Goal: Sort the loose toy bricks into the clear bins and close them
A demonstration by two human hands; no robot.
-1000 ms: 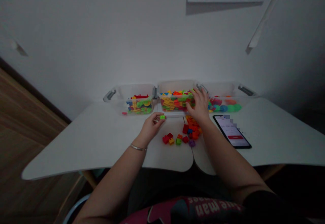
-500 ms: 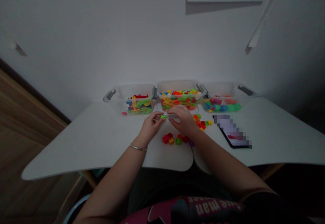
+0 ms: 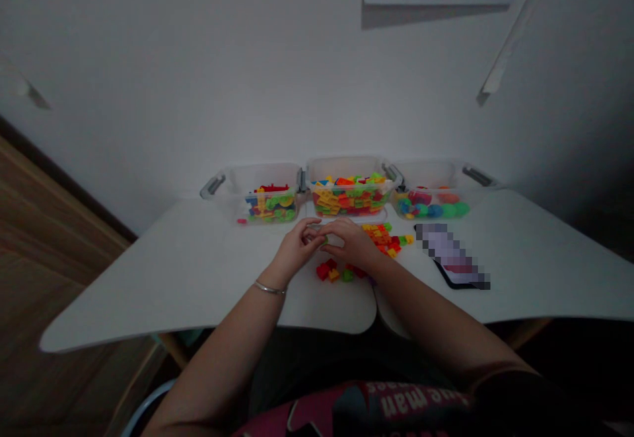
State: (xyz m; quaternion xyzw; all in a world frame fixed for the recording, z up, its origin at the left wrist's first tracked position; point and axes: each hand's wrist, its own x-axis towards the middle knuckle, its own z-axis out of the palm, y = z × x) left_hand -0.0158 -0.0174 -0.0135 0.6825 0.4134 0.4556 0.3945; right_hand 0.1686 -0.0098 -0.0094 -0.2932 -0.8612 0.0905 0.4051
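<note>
My left hand [image 3: 296,247] is closed in a pinch on a small green building block [image 3: 325,241], most of which the fingers hide. From the other side my right hand [image 3: 354,242] meets it, thumb and fingers closed around the same block. Below the hands lie loose blocks: red ones [image 3: 324,270], a yellow one [image 3: 333,275] and a green one [image 3: 347,275]. Beside my right hand, a cluster of orange, yellow, red and green blocks [image 3: 384,235] rests on the white table [image 3: 208,259], partly covered by the hand.
Three clear bins stand along the wall: a left bin [image 3: 238,176] and a middle bin [image 3: 347,166] with colourful pieces, and a right bin [image 3: 426,169] with rounded pieces. A phone [image 3: 453,259] lies at right. One small pink piece [image 3: 242,221] sits near the left bin.
My right hand has moved left and slightly down, its fingertips closing in on the green block at my left hand. More of the block cluster now shows behind it.
</note>
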